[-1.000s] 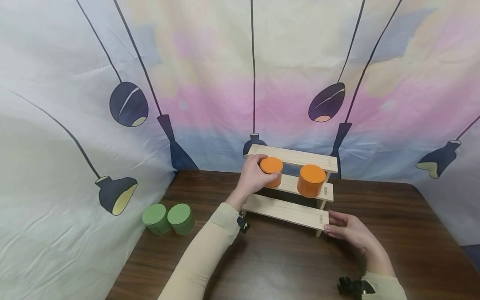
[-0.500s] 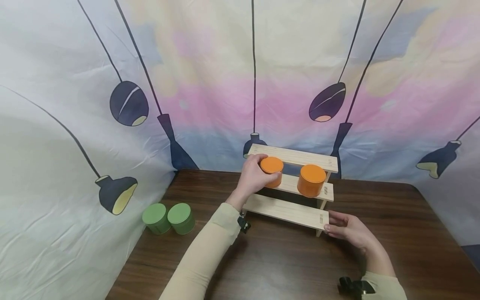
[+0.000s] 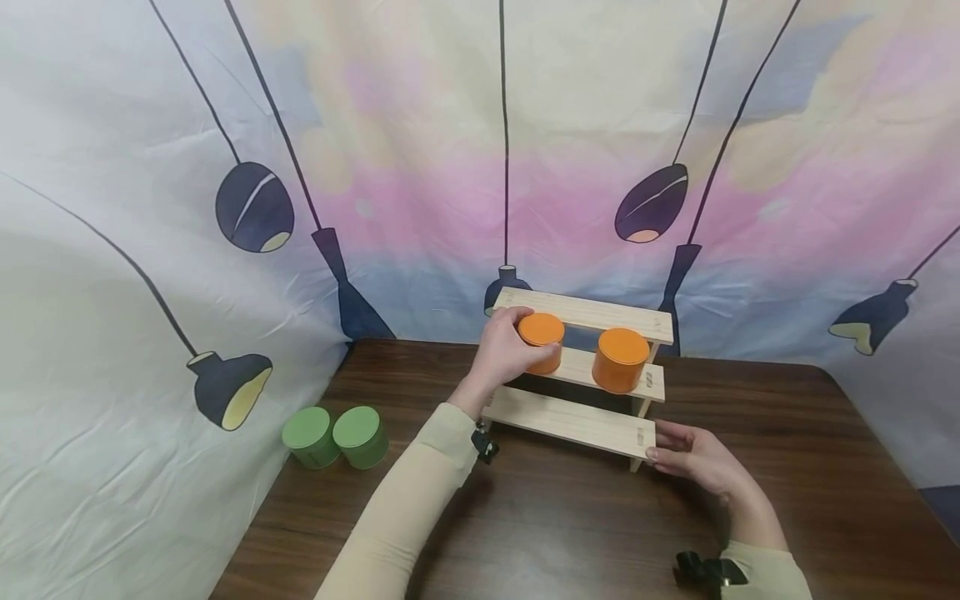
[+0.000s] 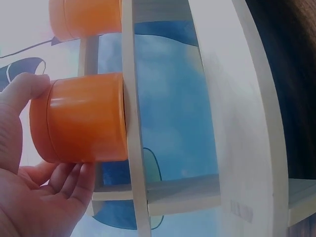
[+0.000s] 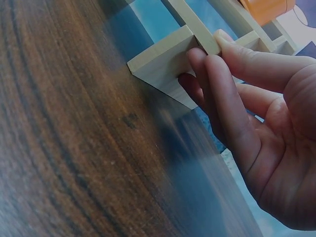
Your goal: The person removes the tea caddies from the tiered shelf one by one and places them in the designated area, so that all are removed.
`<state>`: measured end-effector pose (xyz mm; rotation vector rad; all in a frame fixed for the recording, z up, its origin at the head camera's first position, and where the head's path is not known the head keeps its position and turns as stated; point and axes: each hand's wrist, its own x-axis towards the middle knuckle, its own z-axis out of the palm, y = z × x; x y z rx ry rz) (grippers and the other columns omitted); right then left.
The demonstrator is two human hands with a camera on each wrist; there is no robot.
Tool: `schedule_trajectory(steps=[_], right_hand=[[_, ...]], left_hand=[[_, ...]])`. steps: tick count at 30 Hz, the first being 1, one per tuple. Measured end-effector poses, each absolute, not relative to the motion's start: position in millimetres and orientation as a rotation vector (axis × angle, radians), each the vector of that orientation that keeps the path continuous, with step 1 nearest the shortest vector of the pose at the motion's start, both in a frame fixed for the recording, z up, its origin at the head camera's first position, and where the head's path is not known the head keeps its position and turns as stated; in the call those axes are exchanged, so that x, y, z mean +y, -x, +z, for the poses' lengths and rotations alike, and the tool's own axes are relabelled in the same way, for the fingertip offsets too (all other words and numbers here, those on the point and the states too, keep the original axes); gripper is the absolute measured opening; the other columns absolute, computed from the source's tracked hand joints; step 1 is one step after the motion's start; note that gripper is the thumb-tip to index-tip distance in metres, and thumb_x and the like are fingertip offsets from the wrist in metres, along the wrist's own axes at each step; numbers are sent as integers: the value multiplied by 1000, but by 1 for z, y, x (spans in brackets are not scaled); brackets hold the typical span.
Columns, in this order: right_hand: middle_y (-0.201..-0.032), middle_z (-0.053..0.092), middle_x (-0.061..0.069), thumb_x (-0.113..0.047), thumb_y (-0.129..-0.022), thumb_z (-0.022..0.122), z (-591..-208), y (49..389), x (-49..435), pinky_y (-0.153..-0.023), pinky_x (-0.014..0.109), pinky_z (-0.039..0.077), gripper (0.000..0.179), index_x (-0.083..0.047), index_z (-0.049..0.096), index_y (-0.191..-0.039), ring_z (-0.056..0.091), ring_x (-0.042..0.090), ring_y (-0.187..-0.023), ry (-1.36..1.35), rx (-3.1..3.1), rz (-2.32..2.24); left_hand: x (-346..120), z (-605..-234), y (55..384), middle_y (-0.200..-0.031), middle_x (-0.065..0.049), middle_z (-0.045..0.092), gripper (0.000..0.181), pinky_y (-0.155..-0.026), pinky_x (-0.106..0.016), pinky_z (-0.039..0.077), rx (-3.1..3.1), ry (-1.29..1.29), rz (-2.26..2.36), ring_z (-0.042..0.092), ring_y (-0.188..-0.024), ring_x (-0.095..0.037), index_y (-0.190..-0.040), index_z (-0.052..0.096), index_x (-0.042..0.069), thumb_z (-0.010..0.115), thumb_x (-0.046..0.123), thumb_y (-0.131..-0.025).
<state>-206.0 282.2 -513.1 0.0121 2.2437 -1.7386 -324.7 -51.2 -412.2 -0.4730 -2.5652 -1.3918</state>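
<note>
A three-step wooden shelf (image 3: 570, 421) stands toward the back of the table. On its middle step are two round orange tins, the left tin (image 3: 542, 332) and the right tin (image 3: 621, 360). My left hand (image 3: 504, 352) grips the left orange tin (image 4: 81, 118), thumb on one side and fingers on the other; in the left wrist view the tin's base is right at the step. With my right hand (image 3: 697, 458) I hold the right end of the lowest step, thumb and fingertips pinching its edge, as the right wrist view shows (image 5: 247, 113).
Two green tins, one (image 3: 309, 437) beside the other (image 3: 362, 436), stand at the table's left edge. The dark wooden table (image 3: 570, 533) extends in front of the shelf. Behind it hangs a cloth backdrop (image 3: 420, 167) printed with lamps.
</note>
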Motion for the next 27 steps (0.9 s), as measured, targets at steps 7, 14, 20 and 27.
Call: schedule_trajectory(steps=[7,14,20,27], right_hand=[[-149,48,43,-4,-101,75,-514,207,281,-88,38,63,79,21,26,-158,75,19,-102,-15,2242,-1743],[-149,48,43,-6,-100,77,-514,207,280,-87,38,63,81,21,28,-158,75,20,-101,-32,2243,-1748],[-149,48,43,-8,-98,79,-514,207,279,-88,38,63,82,21,29,-157,75,20,-100,-50,2245,-1747],[-149,50,42,-7,-98,79,-514,206,280,-87,37,63,82,20,29,-158,75,20,-99,-57,2245,-1750]], left_hand=[[-53,-411,324,-125,-8,60,71,-93,-39,59,-2569,461,-1384,60,-112,-24,-141,64,6,94,32,-82],[-54,-410,323,-125,-9,61,70,-93,-41,58,-2565,477,-1380,60,-112,-26,-141,64,5,93,32,-83],[-56,-409,322,-127,-11,61,72,-94,-42,58,-2566,485,-1399,61,-114,-27,-143,63,4,93,32,-83],[-55,-411,323,-133,-11,60,80,-94,-38,59,-2558,469,-1477,63,-117,-26,-148,58,4,94,33,-83]])
